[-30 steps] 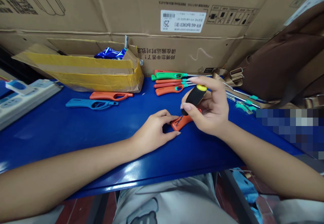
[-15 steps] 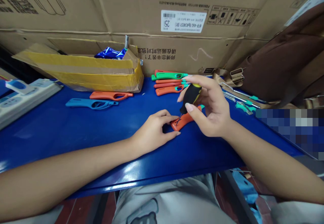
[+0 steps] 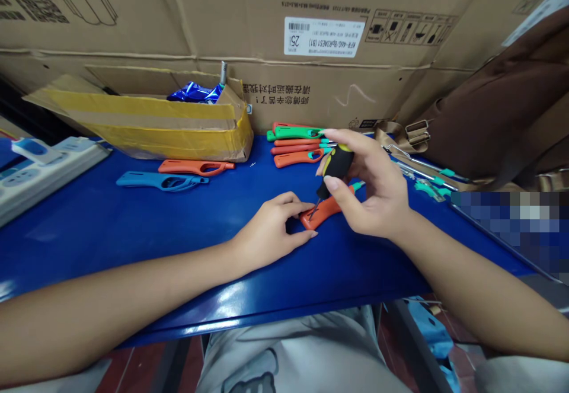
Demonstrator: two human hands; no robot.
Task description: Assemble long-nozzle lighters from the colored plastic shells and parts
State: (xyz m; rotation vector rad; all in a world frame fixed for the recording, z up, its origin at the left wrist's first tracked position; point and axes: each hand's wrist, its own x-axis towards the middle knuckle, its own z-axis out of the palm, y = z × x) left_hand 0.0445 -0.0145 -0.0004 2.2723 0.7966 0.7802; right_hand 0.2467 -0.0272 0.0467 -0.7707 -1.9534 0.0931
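Note:
An orange lighter (image 3: 326, 210) with a green-tipped far end lies on the blue table. My left hand (image 3: 275, 224) grips its near end between thumb and fingers. In my right hand (image 3: 376, 188) is a short screwdriver (image 3: 336, 166) with a black and yellow handle, tilted so that its tip meets the lighter's near end. My fingers are wrapped around the handle. Beyond my hands lie several lighters, among them a green one (image 3: 296, 134) and an orange one (image 3: 299, 158). Part of the held lighter is hidden behind my right hand.
To the left are an orange casing (image 3: 193, 167) and a blue casing (image 3: 151, 180). Behind them stands an open cardboard box (image 3: 178, 129) with yellow tape. A power strip (image 3: 40, 171) lies far left. Metal rods with green parts (image 3: 431, 188) and a brown bag (image 3: 484, 96) are at right.
My right hand has shifted its hold on the screwdriver slightly, and the handle appears turned, showing more yellow. The left hand and the lighter stay in place.

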